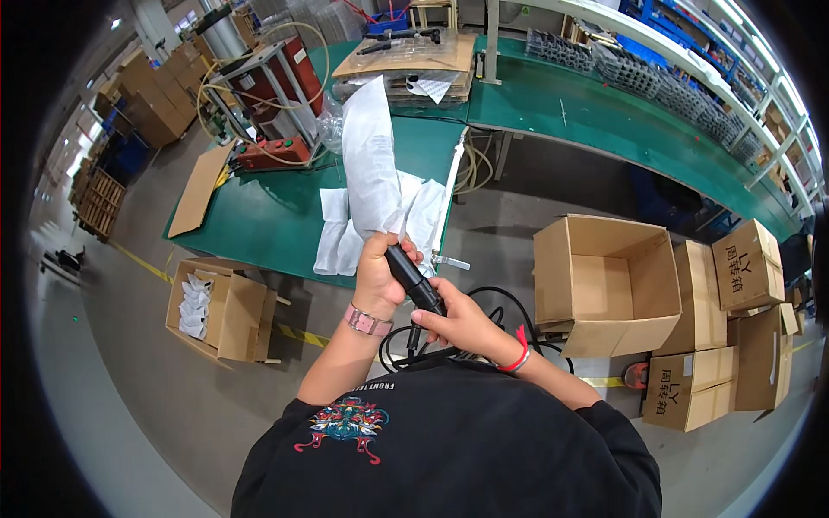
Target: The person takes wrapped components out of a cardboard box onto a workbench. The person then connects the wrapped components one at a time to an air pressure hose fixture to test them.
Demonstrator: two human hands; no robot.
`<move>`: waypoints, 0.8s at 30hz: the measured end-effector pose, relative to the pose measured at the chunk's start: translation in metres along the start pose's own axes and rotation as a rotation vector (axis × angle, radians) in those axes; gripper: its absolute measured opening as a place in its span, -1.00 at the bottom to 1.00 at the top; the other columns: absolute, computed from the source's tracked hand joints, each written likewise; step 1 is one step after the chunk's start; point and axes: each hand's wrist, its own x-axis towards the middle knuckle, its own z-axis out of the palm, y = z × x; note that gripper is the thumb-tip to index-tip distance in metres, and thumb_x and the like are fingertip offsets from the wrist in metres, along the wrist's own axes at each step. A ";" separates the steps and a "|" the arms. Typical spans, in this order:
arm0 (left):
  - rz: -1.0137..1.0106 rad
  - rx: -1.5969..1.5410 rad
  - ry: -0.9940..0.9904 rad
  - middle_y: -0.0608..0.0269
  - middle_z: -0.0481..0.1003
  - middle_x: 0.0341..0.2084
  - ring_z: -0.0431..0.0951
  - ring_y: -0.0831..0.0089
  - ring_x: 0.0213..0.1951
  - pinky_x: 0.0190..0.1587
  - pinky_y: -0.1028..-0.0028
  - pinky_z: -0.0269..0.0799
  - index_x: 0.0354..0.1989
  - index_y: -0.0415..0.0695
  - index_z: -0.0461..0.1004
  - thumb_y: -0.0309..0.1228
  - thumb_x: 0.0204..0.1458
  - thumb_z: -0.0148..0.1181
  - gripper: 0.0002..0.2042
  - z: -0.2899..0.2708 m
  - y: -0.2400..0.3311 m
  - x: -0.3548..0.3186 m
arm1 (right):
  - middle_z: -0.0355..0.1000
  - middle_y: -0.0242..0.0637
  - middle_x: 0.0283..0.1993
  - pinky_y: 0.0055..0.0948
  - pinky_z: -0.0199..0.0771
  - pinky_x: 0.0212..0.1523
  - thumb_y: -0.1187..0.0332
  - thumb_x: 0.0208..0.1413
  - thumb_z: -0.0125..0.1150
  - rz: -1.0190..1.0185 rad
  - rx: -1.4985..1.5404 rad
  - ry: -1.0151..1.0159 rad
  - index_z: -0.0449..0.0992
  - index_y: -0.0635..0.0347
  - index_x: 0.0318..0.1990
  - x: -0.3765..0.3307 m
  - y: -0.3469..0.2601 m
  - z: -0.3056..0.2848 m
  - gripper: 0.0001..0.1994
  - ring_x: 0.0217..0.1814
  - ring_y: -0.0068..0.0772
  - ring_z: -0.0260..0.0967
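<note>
A long white sleeve bag [370,155] points up and away over the green table [259,233]. Its near end meets a black cylindrical object [413,278], whose far part disappears into the bag. My left hand [378,272] wraps round both the bag's mouth and the black object. Lower down, my right hand [462,318] grips the object's near end with thumb and fingers. Black cable [386,352] loops beneath my hands; where it joins is hidden. More white bags [332,231] lie on the table just beyond my left hand.
A carton with white packages [195,304] stands at left. An open carton [604,281] and stacked boxes [749,263] are at right. A red machine [275,99] and cardboard-topped stack [406,60] occupy the table's far side. A small valve handle [451,262] juts from its right edge.
</note>
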 end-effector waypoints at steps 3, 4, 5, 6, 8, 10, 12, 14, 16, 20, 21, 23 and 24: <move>0.005 0.003 0.006 0.29 0.31 -0.66 0.31 0.47 -0.57 -0.32 0.47 0.34 -0.59 -0.11 0.30 -0.37 -0.15 -0.06 -0.90 0.001 -0.002 -0.003 | 0.28 -0.39 -0.52 -0.68 0.17 -0.67 0.33 0.07 0.07 -0.017 -0.023 0.043 0.18 0.23 -0.04 0.000 -0.003 0.005 -0.66 -0.66 -0.63 0.20; 0.007 0.005 0.010 0.30 0.31 -0.65 0.30 0.48 -0.57 -0.32 0.47 0.34 -0.59 -0.11 0.30 -0.37 -0.15 -0.05 -0.90 0.001 -0.002 -0.004 | 0.27 -0.39 -0.54 -0.67 0.16 -0.68 0.32 0.08 0.06 -0.025 -0.033 0.065 0.18 0.22 -0.04 0.000 -0.003 0.006 -0.66 -0.67 -0.63 0.18; 0.008 0.007 0.013 0.30 0.31 -0.65 0.30 0.48 -0.58 -0.32 0.47 0.34 -0.60 -0.11 0.31 -0.37 -0.15 -0.05 -0.90 0.001 -0.002 -0.004 | 0.26 -0.40 -0.55 -0.67 0.15 -0.69 0.31 0.08 0.06 -0.033 -0.044 0.087 0.18 0.21 -0.04 0.000 -0.003 0.007 -0.67 -0.69 -0.64 0.16; 0.008 0.006 0.013 0.30 0.31 -0.65 0.30 0.48 -0.58 -0.32 0.47 0.34 -0.60 -0.11 0.31 -0.37 -0.15 -0.05 -0.90 0.001 -0.003 -0.005 | 0.26 -0.40 -0.55 -0.67 0.15 -0.69 0.31 0.08 0.06 -0.033 -0.044 0.087 0.18 0.21 -0.04 0.000 -0.002 0.008 -0.67 -0.69 -0.64 0.16; -0.004 0.004 0.023 0.30 0.31 -0.65 0.30 0.49 -0.58 -0.31 0.46 0.34 -0.59 -0.11 0.31 -0.38 -0.15 -0.05 -0.90 -0.001 -0.005 -0.005 | 0.24 -0.41 -0.57 -0.66 0.11 -0.71 0.29 0.09 0.04 -0.068 -0.056 0.096 0.18 0.20 -0.05 0.001 0.002 0.008 -0.67 -0.71 -0.64 0.13; -0.017 0.003 0.033 0.30 0.31 -0.64 0.30 0.49 -0.58 -0.31 0.46 0.35 -0.59 -0.11 0.31 -0.38 -0.15 -0.05 -0.91 -0.002 -0.007 -0.005 | 0.23 -0.42 -0.59 -0.66 0.07 -0.72 0.27 0.10 0.03 -0.104 -0.068 0.106 0.18 0.19 -0.05 0.002 0.006 0.009 -0.68 -0.72 -0.65 0.09; -0.015 0.009 0.035 0.29 0.31 -0.65 0.30 0.49 -0.58 -0.31 0.46 0.35 -0.59 -0.11 0.31 -0.38 -0.15 -0.05 -0.91 0.001 -0.008 -0.007 | 0.23 -0.43 -0.59 -0.65 0.05 -0.73 0.27 0.10 0.03 -0.106 -0.071 0.115 0.19 0.19 -0.05 0.001 0.008 0.009 -0.68 -0.73 -0.65 0.08; -0.010 0.021 0.041 0.29 0.31 -0.65 0.30 0.49 -0.58 -0.31 0.46 0.35 -0.59 -0.11 0.32 -0.38 -0.15 -0.05 -0.91 0.005 -0.009 -0.009 | 0.22 -0.43 -0.60 -0.65 0.02 -0.75 0.26 0.10 0.04 -0.111 -0.076 0.131 0.19 0.19 -0.06 0.001 0.009 0.009 -0.68 -0.74 -0.65 0.06; -0.006 0.028 0.044 0.29 0.31 -0.65 0.30 0.49 -0.58 -0.31 0.46 0.35 -0.59 -0.11 0.32 -0.38 -0.15 -0.05 -0.91 0.005 -0.010 -0.011 | 0.22 -0.43 -0.61 -0.65 0.00 -0.75 0.26 0.10 0.04 -0.114 -0.078 0.139 0.19 0.19 -0.06 0.000 0.009 0.010 -0.68 -0.75 -0.65 0.05; -0.024 0.026 0.077 0.28 0.32 -0.66 0.30 0.48 -0.59 -0.31 0.46 0.35 -0.60 -0.10 0.31 -0.39 -0.15 -0.05 -0.91 0.002 -0.012 -0.011 | 0.31 -0.29 -0.48 -0.51 0.20 -0.51 0.21 0.09 0.05 -0.061 -0.108 0.148 0.25 0.22 -0.16 -0.003 0.007 0.010 -0.70 -0.54 -0.49 0.19; -0.024 0.027 0.076 0.28 0.32 -0.66 0.30 0.48 -0.59 -0.31 0.46 0.35 -0.60 -0.10 0.31 -0.39 -0.15 -0.05 -0.91 0.003 -0.012 -0.012 | 0.31 -0.29 -0.48 -0.51 0.20 -0.51 0.21 0.09 0.05 -0.062 -0.108 0.149 0.25 0.22 -0.16 -0.004 0.007 0.010 -0.70 -0.54 -0.49 0.19; -0.020 0.027 0.080 0.28 0.31 -0.66 0.30 0.49 -0.60 -0.32 0.46 0.36 -0.60 -0.09 0.30 -0.40 -0.15 -0.06 -0.92 0.005 -0.013 -0.012 | 0.31 -0.29 -0.47 -0.51 0.21 -0.51 0.21 0.09 0.05 -0.052 -0.105 0.150 0.25 0.22 -0.15 -0.005 0.008 0.009 -0.70 -0.53 -0.48 0.20; -0.018 0.027 0.083 0.28 0.31 -0.66 0.30 0.49 -0.60 -0.32 0.45 0.36 -0.60 -0.09 0.30 -0.40 -0.15 -0.06 -0.92 0.006 -0.013 -0.013 | 0.32 -0.29 -0.47 -0.51 0.21 -0.51 0.21 0.09 0.05 -0.047 -0.103 0.150 0.26 0.22 -0.15 -0.005 0.008 0.009 -0.70 -0.53 -0.48 0.20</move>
